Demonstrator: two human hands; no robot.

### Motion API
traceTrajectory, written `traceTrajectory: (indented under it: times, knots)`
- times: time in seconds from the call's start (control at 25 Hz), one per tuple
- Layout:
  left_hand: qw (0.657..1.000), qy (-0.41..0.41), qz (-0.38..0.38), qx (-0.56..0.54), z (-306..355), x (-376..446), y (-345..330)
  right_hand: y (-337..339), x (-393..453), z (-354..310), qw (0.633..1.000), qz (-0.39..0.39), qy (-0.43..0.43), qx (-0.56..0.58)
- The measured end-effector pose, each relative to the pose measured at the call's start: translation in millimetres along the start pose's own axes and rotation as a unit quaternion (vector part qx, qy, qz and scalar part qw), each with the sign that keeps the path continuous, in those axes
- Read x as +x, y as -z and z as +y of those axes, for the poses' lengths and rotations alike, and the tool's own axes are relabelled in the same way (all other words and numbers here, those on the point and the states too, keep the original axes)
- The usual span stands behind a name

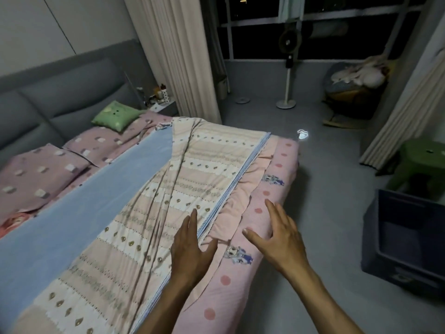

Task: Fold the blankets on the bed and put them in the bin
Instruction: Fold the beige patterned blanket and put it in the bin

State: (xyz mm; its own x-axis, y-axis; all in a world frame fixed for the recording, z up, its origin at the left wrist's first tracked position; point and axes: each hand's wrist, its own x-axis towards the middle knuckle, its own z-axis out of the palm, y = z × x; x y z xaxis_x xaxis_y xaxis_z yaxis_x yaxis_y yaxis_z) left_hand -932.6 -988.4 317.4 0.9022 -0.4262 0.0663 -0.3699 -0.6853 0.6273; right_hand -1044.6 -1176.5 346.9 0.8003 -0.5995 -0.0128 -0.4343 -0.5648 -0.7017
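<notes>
Both my hands are spread flat, holding nothing: my left hand (pixel 190 249) rests on the patterned blanket (pixel 168 189), my right hand (pixel 279 235) on the pink bed (pixel 240 285). The dark bin (pixel 407 237) stands on the floor, right of the bed.

Green cushion (pixel 115 116) by grey headboard (pixel 60 92); standing fan (pixel 287 68) at window; green stool (pixel 423 162) right.

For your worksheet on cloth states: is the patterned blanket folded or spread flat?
Folded: the patterned blanket is doubled lengthwise, its layered edges stacked along one side.
</notes>
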Motion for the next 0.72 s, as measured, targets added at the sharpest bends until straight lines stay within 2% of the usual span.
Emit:
traceTrajectory:
  times: [0.12, 0.24, 0.36, 0.56, 0.72]
  knots:
    - [0.999, -0.003, 0.033, 0.032, 21.4, 57.6, -14.2, 17.9, 62.7, 9.7, 0.999, -0.022, 0.022, -0.026]
    - [0.998, 0.002, 0.064, -0.019, 46.6, 127.2, -46.5, 40.0, 146.4, 27.7, 0.998, -0.038, 0.041, -0.042]
    - [0.996, 0.019, 0.059, -0.059, 78.7, 209.7, -89.3, 75.7, 242.4, 48.8, 0.997, -0.048, 0.022, -0.053]
    - [0.996, 0.045, 0.046, -0.069, 159.8, 348.6, -160.8, 143.8, 387.8, 107.5, 0.998, -0.056, -0.024, -0.035]
    - [0.993, 0.053, 0.065, -0.078, 237.2, 480.9, -236.4, 196.5, 532.4, 171.0, 0.996, -0.071, -0.01, -0.049]
